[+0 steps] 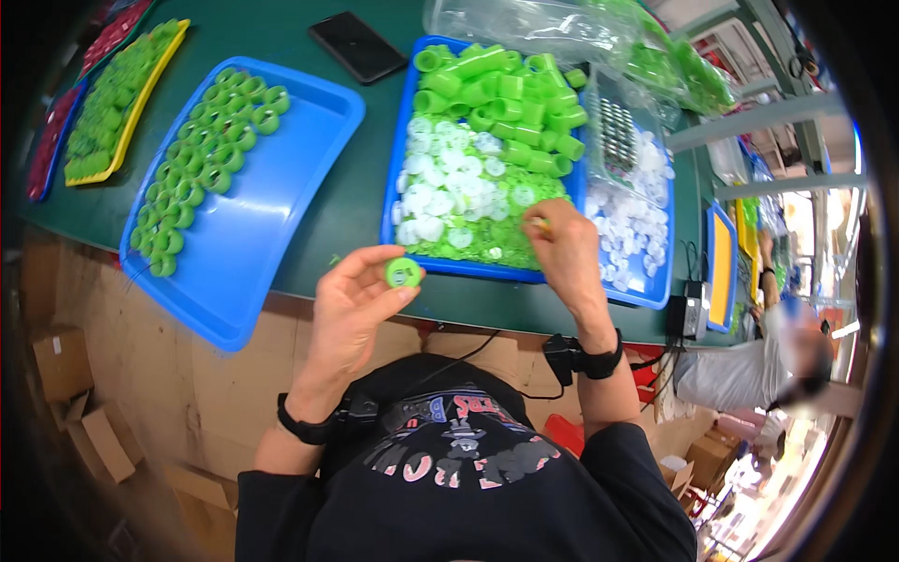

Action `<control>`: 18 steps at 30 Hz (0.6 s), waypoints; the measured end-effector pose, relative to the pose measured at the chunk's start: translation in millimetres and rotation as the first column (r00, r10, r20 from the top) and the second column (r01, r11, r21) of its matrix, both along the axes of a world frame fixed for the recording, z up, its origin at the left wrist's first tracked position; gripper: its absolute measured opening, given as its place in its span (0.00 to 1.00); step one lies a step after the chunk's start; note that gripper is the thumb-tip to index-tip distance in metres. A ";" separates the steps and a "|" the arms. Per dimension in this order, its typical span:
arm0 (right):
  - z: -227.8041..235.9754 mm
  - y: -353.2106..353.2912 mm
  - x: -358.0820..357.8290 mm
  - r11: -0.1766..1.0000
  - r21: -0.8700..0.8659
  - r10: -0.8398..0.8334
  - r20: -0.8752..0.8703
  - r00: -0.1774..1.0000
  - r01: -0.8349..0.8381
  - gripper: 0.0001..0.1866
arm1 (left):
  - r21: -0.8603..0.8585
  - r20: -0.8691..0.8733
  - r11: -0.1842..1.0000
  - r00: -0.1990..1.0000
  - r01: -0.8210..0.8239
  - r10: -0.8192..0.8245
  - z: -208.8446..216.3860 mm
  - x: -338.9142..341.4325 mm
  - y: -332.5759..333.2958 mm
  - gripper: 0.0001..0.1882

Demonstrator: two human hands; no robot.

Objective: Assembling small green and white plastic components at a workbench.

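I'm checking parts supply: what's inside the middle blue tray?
The middle blue tray holds green cylinders at the far end, whitish discs nearer, and many small green pieces beside them. Its floor and anything buried are covered; the right hand hides its near right corner.

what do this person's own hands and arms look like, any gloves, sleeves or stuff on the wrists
Both the left hand and right hand are ungloved. Each wrist wears a black strap; the right wrist's black strap carries a boxy black module with a thin black cable. Short black fabric sleeves leave the forearms bare.
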State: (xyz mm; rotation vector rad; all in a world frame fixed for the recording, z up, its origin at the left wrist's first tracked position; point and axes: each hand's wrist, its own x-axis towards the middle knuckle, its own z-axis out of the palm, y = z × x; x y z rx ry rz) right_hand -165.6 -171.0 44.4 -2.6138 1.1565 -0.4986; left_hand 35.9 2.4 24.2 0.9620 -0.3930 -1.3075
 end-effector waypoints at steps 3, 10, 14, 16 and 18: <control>15.2 13.4 7.6 0.971 0.221 -0.144 0.239 0.960 0.091 0.05 | -0.008 -0.007 1.000 1.000 -0.009 0.009 -6.1 -1.6 -0.8 0.21; 25.4 57.6 39.5 0.516 0.812 -0.316 0.477 0.820 -0.273 0.06 | -0.015 -0.012 1.000 1.000 0.016 -0.016 -3.1 -10.5 -2.1 0.21; 11.5 60.3 43.0 0.308 0.863 -0.429 0.502 0.751 -0.401 0.08 | -0.038 -0.015 0.999 1.000 -0.009 0.009 2.8 -13.1 -3.1 0.21; 14.6 64.5 49.2 0.309 0.865 -0.502 0.502 0.704 -0.396 0.09 | -0.038 -0.022 0.999 1.000 -0.012 0.011 3.4 -13.1 -3.2 0.22; 11.9 66.3 48.5 0.319 0.863 -0.488 0.504 0.713 -0.392 0.10 | -0.037 -0.029 0.999 0.999 -0.014 0.013 2.7 -12.9 -3.0 0.22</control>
